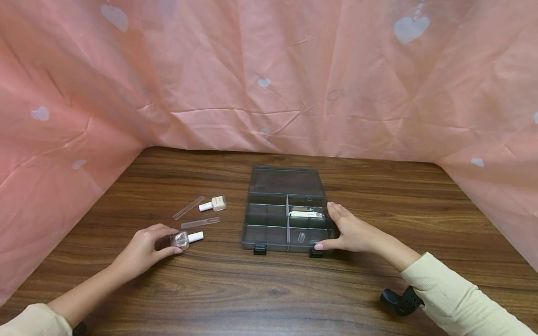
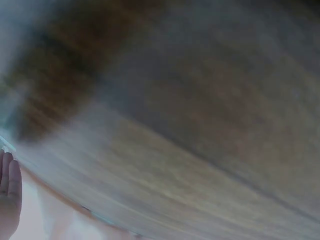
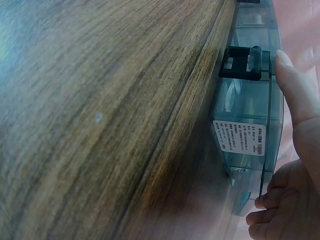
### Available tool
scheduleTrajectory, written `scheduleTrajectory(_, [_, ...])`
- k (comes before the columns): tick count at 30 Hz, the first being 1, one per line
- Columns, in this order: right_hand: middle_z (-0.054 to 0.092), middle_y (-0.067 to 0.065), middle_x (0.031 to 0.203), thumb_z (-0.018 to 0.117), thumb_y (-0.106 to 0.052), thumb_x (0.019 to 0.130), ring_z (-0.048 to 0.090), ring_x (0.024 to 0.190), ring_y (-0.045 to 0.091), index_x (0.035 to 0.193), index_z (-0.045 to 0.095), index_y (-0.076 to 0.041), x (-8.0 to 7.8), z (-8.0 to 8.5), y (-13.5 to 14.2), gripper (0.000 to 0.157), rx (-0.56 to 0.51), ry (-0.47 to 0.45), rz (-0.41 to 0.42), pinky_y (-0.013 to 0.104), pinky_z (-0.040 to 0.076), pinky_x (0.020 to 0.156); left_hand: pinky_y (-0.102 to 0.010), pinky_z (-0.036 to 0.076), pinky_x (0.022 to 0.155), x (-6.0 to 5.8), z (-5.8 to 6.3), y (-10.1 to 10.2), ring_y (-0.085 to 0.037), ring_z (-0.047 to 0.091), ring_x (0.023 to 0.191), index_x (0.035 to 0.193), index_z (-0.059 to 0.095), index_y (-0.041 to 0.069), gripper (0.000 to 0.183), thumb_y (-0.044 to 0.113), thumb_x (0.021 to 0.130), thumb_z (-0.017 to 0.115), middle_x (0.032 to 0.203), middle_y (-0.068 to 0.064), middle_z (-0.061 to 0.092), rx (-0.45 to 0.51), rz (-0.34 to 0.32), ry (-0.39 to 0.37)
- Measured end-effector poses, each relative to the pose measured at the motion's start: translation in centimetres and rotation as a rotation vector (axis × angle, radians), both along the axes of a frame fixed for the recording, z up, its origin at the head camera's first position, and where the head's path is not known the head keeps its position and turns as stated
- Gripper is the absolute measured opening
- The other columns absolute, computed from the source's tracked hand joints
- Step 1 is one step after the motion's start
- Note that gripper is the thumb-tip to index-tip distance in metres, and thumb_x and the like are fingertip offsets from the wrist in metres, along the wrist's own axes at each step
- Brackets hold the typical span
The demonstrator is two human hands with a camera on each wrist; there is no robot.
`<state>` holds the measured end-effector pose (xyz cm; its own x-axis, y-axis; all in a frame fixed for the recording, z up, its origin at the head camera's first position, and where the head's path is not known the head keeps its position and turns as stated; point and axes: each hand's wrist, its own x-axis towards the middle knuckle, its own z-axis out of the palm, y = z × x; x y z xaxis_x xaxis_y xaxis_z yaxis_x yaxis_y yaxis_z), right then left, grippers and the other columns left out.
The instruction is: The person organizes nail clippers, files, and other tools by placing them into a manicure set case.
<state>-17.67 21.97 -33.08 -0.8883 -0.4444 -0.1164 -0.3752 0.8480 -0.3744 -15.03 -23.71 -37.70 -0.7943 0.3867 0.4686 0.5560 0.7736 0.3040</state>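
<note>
My left hand point(image 1: 145, 247) pinches a glittery nail polish bottle point(image 1: 180, 240) between thumb and fingers, its white cap pointing right. In the left wrist view only some fingers point(image 2: 10, 182) show at the left edge. A dark clear plastic organizer box point(image 1: 266, 235) lies in the middle, its lid point(image 1: 287, 182) folded back. My right hand point(image 1: 353, 231) holds its right end, thumb by the front latch point(image 3: 242, 63) and fingers along the side. Inside the right compartments lie a nail clipper point(image 1: 306, 214) and a small clear piece point(image 1: 301, 237).
Left of the box lie a beige nail polish bottle point(image 1: 218, 203) with a white cap and two clear strips, one angled point(image 1: 188, 207) and one nearly level point(image 1: 200, 222). Pink curtain point(image 1: 269, 93) with hearts encloses the wooden table point(image 1: 260, 294) at back and sides.
</note>
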Motion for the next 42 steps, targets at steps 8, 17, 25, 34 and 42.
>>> scheduleTrajectory(8, [0.019,0.035,0.147,0.068,-0.061,0.071,0.017,0.137,0.049,0.141,0.02,0.015,0.0,0.1,-0.1,0.114,0.003,-0.003,-0.002,0.059,0.021,0.109,-0.035,0.056,0.07,-0.3,0.4,0.5,-0.02,0.067,0.081,0.094,0.071,0.001,0.037,0.015,0.062,0.084,0.087,-0.001,0.069,0.005,-0.035,0.044])
scheduleTrajectory(17, [0.019,0.035,0.147,0.068,-0.061,0.072,0.017,0.137,0.049,0.14,0.02,0.015,0.1,0.1,0.0,0.113,0.002,-0.002,-0.002,0.059,0.021,0.109,-0.035,0.056,0.07,-1.3,1.2,2.0,-0.02,0.067,0.081,0.094,0.07,0.001,0.036,0.012,0.062,0.084,0.086,-0.002,0.068,0.041,-0.055,0.052])
scheduleTrajectory(25, [0.018,0.034,0.147,0.068,-0.061,0.072,0.016,0.137,0.049,0.141,0.019,0.015,0.0,-0.2,0.1,0.113,0.0,-0.002,-0.006,0.059,0.021,0.11,-0.034,0.054,0.063,-2.1,1.7,3.6,-0.016,0.064,0.075,0.093,0.07,0.003,0.034,0.012,0.063,0.083,0.085,-0.002,0.068,0.099,-0.095,0.056])
scheduleTrajectory(34, [0.019,0.035,0.147,0.067,-0.061,0.073,0.016,0.136,0.05,0.141,0.02,0.015,0.0,-0.3,0.2,0.112,0.009,0.017,0.004,0.06,0.021,0.109,-0.042,0.055,0.078,-3.3,2.3,6.3,-0.026,0.066,0.09,0.096,0.07,0.002,0.035,0.011,0.065,0.083,0.09,-0.007,0.07,0.151,-0.125,0.014])
scheduleTrajectory(42, [0.018,0.034,0.148,0.066,-0.062,0.073,0.014,0.137,0.049,0.141,0.018,0.014,0.0,-0.3,0.0,0.113,0.012,0.0,-0.008,0.059,0.02,0.11,-0.039,0.056,0.072,-4.4,3.0,9.6,-0.024,0.065,0.086,0.1,0.069,0.001,0.036,0.015,0.069,0.081,0.092,-0.008,0.068,0.171,-0.194,-0.036])
